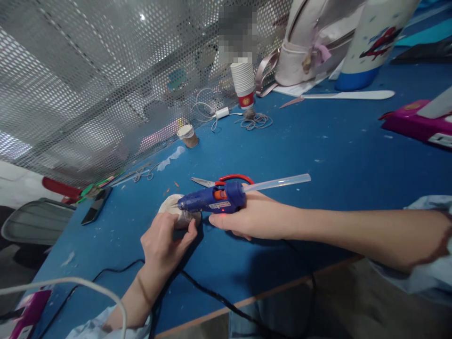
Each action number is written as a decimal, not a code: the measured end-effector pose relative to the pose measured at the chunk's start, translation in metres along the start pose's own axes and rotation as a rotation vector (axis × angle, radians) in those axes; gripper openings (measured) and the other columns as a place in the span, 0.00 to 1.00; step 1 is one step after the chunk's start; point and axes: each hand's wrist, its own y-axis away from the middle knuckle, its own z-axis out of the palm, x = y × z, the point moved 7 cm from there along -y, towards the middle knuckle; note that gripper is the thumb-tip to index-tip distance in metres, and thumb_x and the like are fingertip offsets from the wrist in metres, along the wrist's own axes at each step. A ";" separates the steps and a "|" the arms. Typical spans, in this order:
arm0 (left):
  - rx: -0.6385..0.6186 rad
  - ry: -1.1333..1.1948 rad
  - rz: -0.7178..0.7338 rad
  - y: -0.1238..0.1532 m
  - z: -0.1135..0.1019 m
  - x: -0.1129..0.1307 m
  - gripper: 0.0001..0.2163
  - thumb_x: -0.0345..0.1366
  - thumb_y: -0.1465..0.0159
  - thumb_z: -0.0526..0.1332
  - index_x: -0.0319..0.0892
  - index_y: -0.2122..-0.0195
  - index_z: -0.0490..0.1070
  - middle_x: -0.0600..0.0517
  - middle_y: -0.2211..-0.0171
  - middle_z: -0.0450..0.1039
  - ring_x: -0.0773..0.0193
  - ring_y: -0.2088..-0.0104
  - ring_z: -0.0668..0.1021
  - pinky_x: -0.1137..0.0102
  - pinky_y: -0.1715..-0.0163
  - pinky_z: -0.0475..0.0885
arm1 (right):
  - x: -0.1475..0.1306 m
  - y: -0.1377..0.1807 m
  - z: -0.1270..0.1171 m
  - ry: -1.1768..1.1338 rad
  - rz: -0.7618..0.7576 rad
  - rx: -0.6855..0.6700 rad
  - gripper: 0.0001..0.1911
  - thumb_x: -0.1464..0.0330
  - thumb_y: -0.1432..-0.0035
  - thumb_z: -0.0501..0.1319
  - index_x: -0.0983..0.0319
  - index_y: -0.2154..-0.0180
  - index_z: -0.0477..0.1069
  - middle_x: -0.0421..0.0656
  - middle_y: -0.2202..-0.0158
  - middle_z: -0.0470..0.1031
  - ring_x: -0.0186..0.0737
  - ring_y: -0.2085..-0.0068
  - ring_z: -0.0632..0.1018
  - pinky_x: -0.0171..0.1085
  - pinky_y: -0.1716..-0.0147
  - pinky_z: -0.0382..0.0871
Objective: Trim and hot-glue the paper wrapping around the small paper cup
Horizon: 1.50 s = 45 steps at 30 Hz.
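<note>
We're seeing two hands working close together but not clasping each other. The left hand (160, 245) is gripping the near side of a round white piece (168, 204), thumb and fingers resting on it. The right hand (259, 217) is wrapping around the handle of a blue glue gun (201, 201), mostly covering that grip. The piece is sitting on the blue table (318, 155), just in front of the left hand; the gun's nozzle is pointing across its top. We're not able to tell whether the tip is touching.

Progress: we're judging this as mid-work. The gun is looking ready, a small red light glowing on its side and a clear glue stick (278, 182) feeding into the back. A long length is sticking out, so plenty is looking unused. The white piece is already standing as a rounded form. Glue on it, we're not making out; fingers and gun are hiding part of the top and side, so we're leaving open how much is done or left there.

Red-handled scissors (237, 177) are lying behind the gun, no hand on them. A small brown cup (190, 140) with a white covering is standing farther back, well apart from both hands.
</note>
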 end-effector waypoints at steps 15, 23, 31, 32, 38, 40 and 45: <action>0.210 0.148 -0.261 0.007 -0.047 -0.033 0.10 0.34 0.31 0.52 0.41 0.60 0.72 0.44 0.61 0.76 0.56 0.56 0.78 0.58 0.53 0.70 | -0.006 -0.003 -0.008 -0.101 -0.114 0.072 0.15 0.66 0.44 0.60 0.60 0.80 0.60 0.32 0.89 0.60 0.28 0.85 0.64 0.29 0.85 0.60; -0.038 0.053 -0.388 0.009 -0.030 -0.072 0.13 0.37 0.33 0.58 0.43 0.76 0.66 0.57 0.79 0.68 0.69 0.77 0.72 0.72 0.74 0.65 | -0.004 -0.006 -0.013 -0.112 -0.165 0.098 0.12 0.67 0.43 0.59 0.61 0.78 0.63 0.32 0.89 0.61 0.29 0.85 0.65 0.29 0.84 0.62; -0.340 0.369 -0.001 0.001 -0.019 -0.046 0.17 0.24 0.37 0.57 0.48 0.50 0.70 0.47 0.43 0.71 0.53 0.40 0.70 0.56 0.45 0.69 | -0.005 -0.011 -0.019 -0.199 -0.224 0.163 0.15 0.68 0.44 0.59 0.62 0.81 0.62 0.33 0.89 0.60 0.28 0.87 0.62 0.30 0.86 0.60; -0.360 0.364 0.020 0.000 -0.018 -0.045 0.16 0.24 0.37 0.57 0.48 0.51 0.71 0.47 0.45 0.72 0.53 0.40 0.70 0.56 0.44 0.68 | -0.005 -0.011 -0.020 -0.201 -0.234 0.168 0.15 0.67 0.44 0.59 0.62 0.81 0.62 0.33 0.89 0.60 0.28 0.87 0.62 0.30 0.86 0.61; -0.244 0.358 -0.066 -0.001 -0.023 -0.051 0.13 0.24 0.36 0.58 0.47 0.54 0.71 0.49 0.56 0.77 0.55 0.46 0.75 0.58 0.47 0.71 | -0.004 -0.012 -0.020 -0.221 -0.248 0.173 0.14 0.66 0.45 0.60 0.62 0.80 0.64 0.33 0.89 0.60 0.27 0.87 0.62 0.30 0.86 0.60; -0.179 0.304 -0.132 0.000 -0.027 -0.056 0.11 0.26 0.36 0.59 0.46 0.55 0.72 0.50 0.57 0.76 0.57 0.51 0.77 0.61 0.50 0.71 | -0.004 -0.012 -0.019 -0.233 -0.244 0.167 0.13 0.67 0.45 0.60 0.62 0.80 0.64 0.33 0.89 0.60 0.27 0.87 0.62 0.29 0.86 0.60; -0.110 0.200 -0.232 0.002 -0.030 -0.060 0.05 0.32 0.36 0.61 0.45 0.59 0.73 0.52 0.63 0.76 0.63 0.62 0.78 0.68 0.59 0.73 | -0.002 -0.013 -0.017 -0.225 -0.212 0.141 0.13 0.68 0.45 0.60 0.62 0.79 0.63 0.32 0.89 0.60 0.27 0.87 0.62 0.29 0.85 0.61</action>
